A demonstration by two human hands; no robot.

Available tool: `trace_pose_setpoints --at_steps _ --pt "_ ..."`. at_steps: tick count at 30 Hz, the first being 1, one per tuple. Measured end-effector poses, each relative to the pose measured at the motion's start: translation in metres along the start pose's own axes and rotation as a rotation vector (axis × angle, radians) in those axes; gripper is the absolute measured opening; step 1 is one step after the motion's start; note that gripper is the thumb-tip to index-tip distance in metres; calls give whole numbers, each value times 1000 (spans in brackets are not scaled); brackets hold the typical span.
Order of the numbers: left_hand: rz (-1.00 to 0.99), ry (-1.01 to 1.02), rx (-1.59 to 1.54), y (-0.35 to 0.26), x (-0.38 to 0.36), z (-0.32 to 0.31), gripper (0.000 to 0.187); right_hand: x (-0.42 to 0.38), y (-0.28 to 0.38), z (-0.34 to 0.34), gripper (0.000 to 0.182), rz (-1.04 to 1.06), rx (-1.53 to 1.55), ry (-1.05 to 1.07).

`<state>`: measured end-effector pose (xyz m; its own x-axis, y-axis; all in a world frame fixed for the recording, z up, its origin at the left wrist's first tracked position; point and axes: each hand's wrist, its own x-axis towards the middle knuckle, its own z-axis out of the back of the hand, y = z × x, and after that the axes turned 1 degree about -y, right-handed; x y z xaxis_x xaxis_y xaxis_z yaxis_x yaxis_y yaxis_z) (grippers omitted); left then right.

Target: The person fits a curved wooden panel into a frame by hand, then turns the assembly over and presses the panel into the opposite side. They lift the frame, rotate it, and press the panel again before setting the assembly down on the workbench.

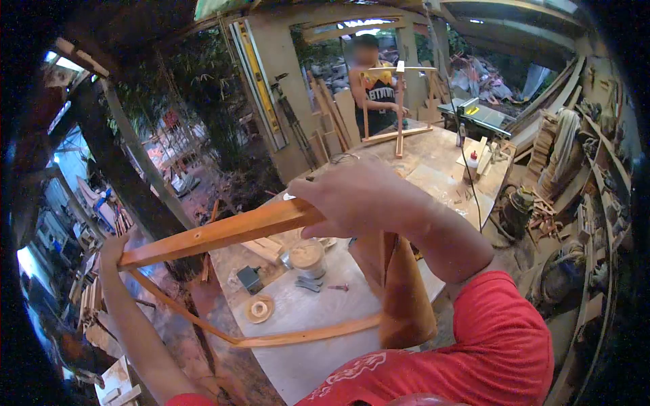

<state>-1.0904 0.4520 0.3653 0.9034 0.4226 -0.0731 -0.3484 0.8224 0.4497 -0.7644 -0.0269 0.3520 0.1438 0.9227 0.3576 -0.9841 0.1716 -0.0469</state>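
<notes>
Head view: right hand [355,199] clenched around wooden frame [223,233]; left hand [112,252] seemingly grips its far end.

My right hand [352,199] and left hand [112,249] hold a wooden frame [223,233] over the workbench [305,311], and its thin lower slat [298,336] and upright board [403,291] fence in the bare patch of top nearest me. Under the frame, a tin can [308,257], a tape roll [259,309] and a small dark block [249,277] crowd the middle. The far end is open around a glue bottle [472,164], until a second frame [399,111] that another person [376,84] holds upright.
</notes>
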Motion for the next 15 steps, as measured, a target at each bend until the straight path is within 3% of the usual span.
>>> trace_pose_setpoints --at_steps 1,3,4,6,11,15 --pt "407 -200 -286 -14 13 -2 85 0 -1 0 43 3 0 1" --pt "818 -399 -572 -4 29 -23 86 0 -2 -1 41 27 8 -7" --pt "795 -408 -670 30 32 -43 87 1 -4 -4 41 29 8 -5" --pt "771 -418 -769 36 37 -49 88 3 -7 -9 40 69 24 -44" --pt "909 -393 -505 27 47 -48 91 2 -4 2 43 17 35 69" --pt "912 -392 -549 5 38 -28 91 3 -6 0 43 27 40 64"
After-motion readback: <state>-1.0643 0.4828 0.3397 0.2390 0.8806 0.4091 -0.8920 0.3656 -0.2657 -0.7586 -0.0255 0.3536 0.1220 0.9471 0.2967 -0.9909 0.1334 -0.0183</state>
